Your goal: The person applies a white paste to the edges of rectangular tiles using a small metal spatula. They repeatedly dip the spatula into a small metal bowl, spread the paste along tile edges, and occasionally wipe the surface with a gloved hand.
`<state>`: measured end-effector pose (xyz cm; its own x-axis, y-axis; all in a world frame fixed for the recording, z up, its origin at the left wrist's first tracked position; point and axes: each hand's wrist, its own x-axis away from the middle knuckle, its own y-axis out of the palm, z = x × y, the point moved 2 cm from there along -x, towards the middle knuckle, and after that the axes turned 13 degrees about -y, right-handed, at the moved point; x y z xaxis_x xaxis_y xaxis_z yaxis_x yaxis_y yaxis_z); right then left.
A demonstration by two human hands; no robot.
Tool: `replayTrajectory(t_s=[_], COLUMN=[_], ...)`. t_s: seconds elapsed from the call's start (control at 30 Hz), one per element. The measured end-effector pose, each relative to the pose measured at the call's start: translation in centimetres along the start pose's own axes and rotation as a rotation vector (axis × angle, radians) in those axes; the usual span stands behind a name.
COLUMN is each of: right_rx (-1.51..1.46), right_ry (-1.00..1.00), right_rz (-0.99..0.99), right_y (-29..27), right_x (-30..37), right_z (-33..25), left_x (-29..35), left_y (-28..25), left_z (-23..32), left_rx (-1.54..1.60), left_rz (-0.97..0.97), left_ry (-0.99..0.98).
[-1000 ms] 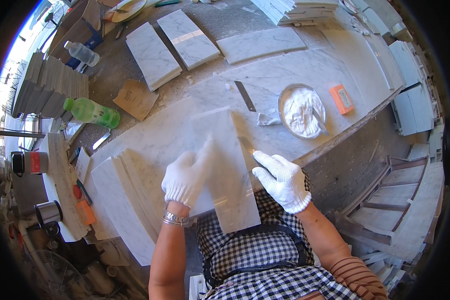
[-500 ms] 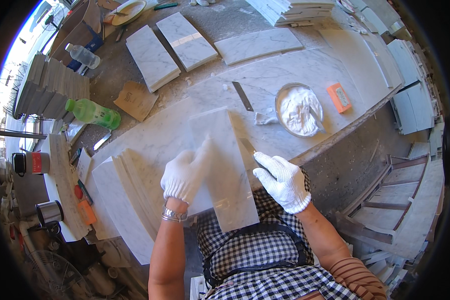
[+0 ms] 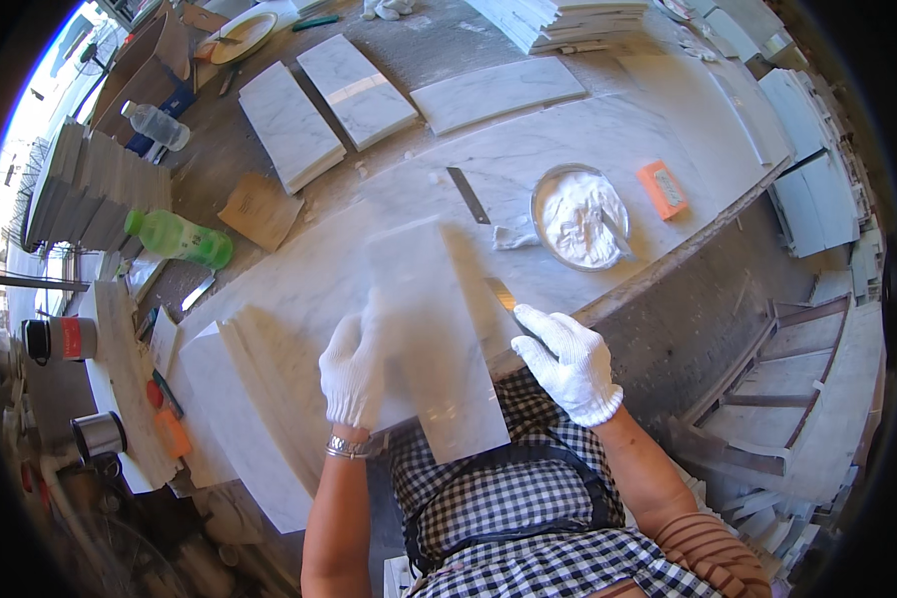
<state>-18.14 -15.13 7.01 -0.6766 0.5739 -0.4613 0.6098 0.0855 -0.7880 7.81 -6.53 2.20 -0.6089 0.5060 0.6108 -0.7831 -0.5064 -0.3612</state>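
A long pale marble slab point(image 3: 453, 349) lies lengthwise before me, its near end at my checked apron. My left hand point(image 3: 352, 374), in a white knit glove, is at the slab's left edge, fingers stretched forward; their tips blur into the pale stone. Closed in my gloved right hand point(image 3: 571, 369) is a putty knife point(image 3: 501, 294), its blade pointing away from me, just right of the slab. Beyond it stands a round bowl point(image 3: 540, 236) of white paste, with a spatula point(image 3: 616, 237) stuck in the paste.
A flat steel blade point(image 3: 467, 194), a crumpled white scrap point(image 3: 514, 237) and an orange box point(image 3: 662, 190) lie on the big marble sheet point(image 3: 528, 149). Stacked slabs point(image 3: 249, 399) stand at left, near a green bottle point(image 3: 177, 237). More marble pieces point(image 3: 357, 90) lie farther back.
My left hand has drawn back from the slab's face toward its left edge. My right hand keeps the putty knife and has shifted only slightly. The whole view has moved a little.
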Motion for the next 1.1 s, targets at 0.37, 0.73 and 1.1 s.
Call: replayTrajectory(t_s=[0.37,0.73,1.1], right_rx=[0.251,0.314,0.369], right_ry=[0.298,0.319,0.254], right_rz=[0.101,0.068,0.058], right_y=[-2.4,-1.9,-2.1], right_x=[2.1,1.7,1.5], right_z=[4.8,6.6,5.5], left_x=[-0.7,-1.0,-0.7], left_y=[0.3,0.3,0.1], left_z=[-2.0,-2.3,-1.9], left_rx=[0.171,0.187,0.068], left_rz=[0.011,-0.006,0.057], left_ry=[0.139,0.122,0.146])
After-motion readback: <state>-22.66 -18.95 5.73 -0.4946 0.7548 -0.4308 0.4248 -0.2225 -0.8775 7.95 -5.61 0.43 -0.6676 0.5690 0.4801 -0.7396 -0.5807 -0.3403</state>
